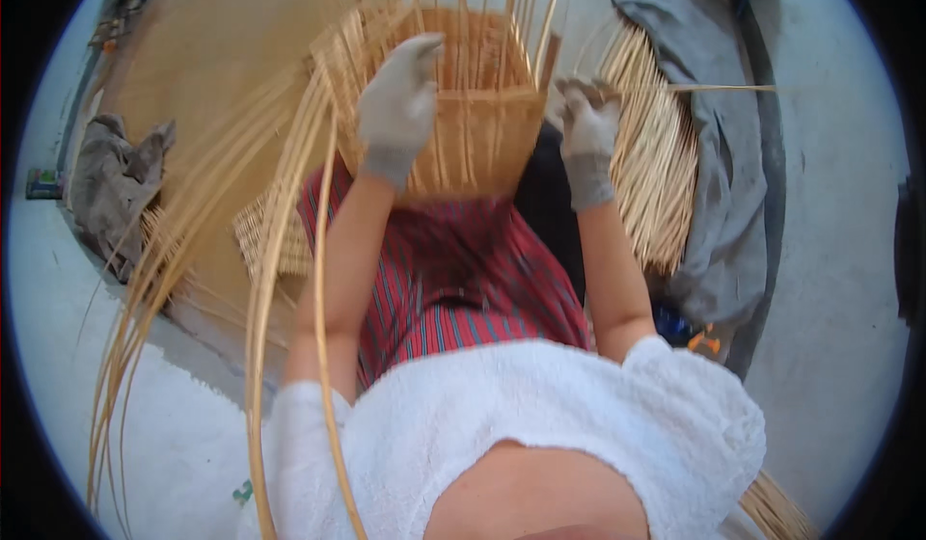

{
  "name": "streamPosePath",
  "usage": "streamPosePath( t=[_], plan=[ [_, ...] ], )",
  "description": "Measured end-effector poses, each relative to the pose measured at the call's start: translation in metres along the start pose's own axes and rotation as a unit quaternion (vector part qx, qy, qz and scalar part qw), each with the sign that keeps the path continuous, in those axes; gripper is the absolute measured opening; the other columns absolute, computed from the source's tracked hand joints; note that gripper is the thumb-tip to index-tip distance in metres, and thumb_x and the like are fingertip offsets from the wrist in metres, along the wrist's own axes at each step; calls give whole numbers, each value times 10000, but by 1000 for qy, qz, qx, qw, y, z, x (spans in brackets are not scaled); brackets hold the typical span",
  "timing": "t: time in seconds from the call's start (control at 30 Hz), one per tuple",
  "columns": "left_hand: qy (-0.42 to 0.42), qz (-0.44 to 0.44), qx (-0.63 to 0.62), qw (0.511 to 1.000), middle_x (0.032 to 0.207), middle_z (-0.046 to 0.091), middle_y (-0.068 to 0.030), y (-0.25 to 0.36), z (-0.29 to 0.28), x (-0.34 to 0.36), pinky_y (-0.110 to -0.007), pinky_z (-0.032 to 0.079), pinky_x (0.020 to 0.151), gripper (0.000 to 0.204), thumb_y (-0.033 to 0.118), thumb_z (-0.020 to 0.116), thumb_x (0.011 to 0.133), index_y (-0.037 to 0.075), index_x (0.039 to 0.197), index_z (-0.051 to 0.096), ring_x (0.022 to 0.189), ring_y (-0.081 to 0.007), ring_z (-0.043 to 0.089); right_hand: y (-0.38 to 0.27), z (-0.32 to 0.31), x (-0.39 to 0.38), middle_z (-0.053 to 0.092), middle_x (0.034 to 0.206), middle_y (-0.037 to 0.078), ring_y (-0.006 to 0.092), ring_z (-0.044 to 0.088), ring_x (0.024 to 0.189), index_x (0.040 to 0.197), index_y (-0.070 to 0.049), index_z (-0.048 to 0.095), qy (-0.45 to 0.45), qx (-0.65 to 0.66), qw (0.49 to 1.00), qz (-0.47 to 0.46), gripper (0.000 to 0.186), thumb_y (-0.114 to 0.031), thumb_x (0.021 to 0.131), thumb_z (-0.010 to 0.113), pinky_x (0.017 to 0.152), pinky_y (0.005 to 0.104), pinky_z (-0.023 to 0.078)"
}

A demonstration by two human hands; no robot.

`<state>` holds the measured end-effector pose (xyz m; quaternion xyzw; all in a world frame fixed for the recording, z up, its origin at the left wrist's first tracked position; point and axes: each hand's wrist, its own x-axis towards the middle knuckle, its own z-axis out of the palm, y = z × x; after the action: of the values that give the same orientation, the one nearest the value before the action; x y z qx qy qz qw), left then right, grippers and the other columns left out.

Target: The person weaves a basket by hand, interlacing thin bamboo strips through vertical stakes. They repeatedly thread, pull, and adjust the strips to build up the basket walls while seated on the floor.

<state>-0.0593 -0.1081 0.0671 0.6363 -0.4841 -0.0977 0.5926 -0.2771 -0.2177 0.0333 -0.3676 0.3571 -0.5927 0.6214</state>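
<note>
A tapering box-shaped form (492, 140), tan and blurred, stands between my legs with upright cane stakes (463, 19) rising around and past it. My left hand (397, 101), in a pale glove, lies at its left side; the fingers and thumb look apart, though motion softens them. Beside the form's right corner, my gloved right hand (588, 121) is closed with fingers curled. From it a thin cane strand (723, 88) sticks out to the right. Whether the strand runs on to the stakes is hard to see.
Long loose canes (280, 222) sweep down at the left past my arm. A thick bundle of cut canes (656, 164) lies on grey cloth (723, 154) to the right. A woven piece (275, 236) and another grey cloth (116, 183) lie at left.
</note>
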Motion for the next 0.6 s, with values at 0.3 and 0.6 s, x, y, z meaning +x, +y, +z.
streamPosePath(
  t=[0.3,0.6],
  plan=[
    [-238,-188,209,930,777,676,-111,-37,57,8,-370,548,536,565,556,512,1052,48,1253,656,557,-197,648,-16,111,68,580,1254,142,233,681,804,1471,-113,435,-178,-455,755,-437,498,-66,996,579,679,375,541],
    [-173,-312,-156,921,761,703,-89,-17,52,8,-324,537,444,294,332,769,958,66,1028,664,491,-152,640,-9,-13,4,681,797,66,207,728,732,1224,-83,492,-40,-94,990,-100,165,-207,1121,461,487,255,488]
  ],
)
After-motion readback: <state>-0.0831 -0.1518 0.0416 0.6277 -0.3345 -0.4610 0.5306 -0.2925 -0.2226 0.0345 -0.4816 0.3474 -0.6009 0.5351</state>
